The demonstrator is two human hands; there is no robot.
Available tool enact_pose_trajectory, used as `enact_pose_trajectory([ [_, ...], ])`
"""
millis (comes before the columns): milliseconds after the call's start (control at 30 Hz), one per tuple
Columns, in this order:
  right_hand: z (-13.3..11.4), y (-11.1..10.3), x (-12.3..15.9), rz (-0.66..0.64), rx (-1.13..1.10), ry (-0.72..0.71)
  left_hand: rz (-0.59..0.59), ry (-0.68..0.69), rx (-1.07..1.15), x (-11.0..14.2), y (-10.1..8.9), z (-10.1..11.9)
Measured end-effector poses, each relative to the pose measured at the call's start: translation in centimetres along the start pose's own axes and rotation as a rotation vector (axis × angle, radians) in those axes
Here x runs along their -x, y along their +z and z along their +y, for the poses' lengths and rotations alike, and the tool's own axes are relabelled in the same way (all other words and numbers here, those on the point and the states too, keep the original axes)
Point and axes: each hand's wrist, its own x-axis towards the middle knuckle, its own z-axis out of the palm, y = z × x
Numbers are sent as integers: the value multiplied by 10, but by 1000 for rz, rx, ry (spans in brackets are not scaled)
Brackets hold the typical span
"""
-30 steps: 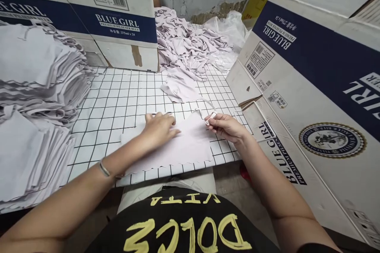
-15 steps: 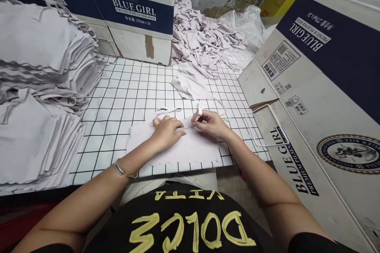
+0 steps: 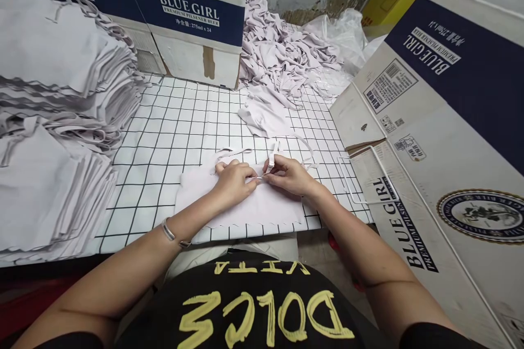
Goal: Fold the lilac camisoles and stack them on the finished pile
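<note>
A pale pink camisole [image 3: 241,204] with thin straps lies flat on the table in front of me. My left hand [image 3: 234,182] rests on its upper part, thumb and fingers pinching the fabric near the top edge. Close beside it, my right hand [image 3: 290,175] pinches at the same edge, the fingertips of both hands nearly meeting. A small white tool [image 3: 272,159] sticks up from the fingers of my right hand; its kind is hard to make out. One strap [image 3: 233,151] curls above my left hand, another strap [image 3: 305,147] loops beyond my right.
Stacks of folded similar garments [image 3: 45,49] stand at the left. A beer carton [image 3: 196,60] is behind, and another carton [image 3: 409,120] leans at the right with a white wire frame [image 3: 382,166]. A loose garment [image 3: 266,112] and a heap [image 3: 286,49] lie at the back of the checked tablecloth [image 3: 180,120].
My right hand has tipped slightly, and the white tool sits a little lower and more to the left. My fingertips have come closer together. The camisole lies nearly where it was.
</note>
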Motion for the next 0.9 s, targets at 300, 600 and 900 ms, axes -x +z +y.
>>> enact_pose_trajectory([
  [300,0,6,0,47,0,2,-17,-28,35,-1,0,1],
  [600,3,7,2,66,14,16,-18,-29,53,-2,0,-1],
  [900,4,25,-1,134,-26,18,-70,-34,48,-5,1,2],
])
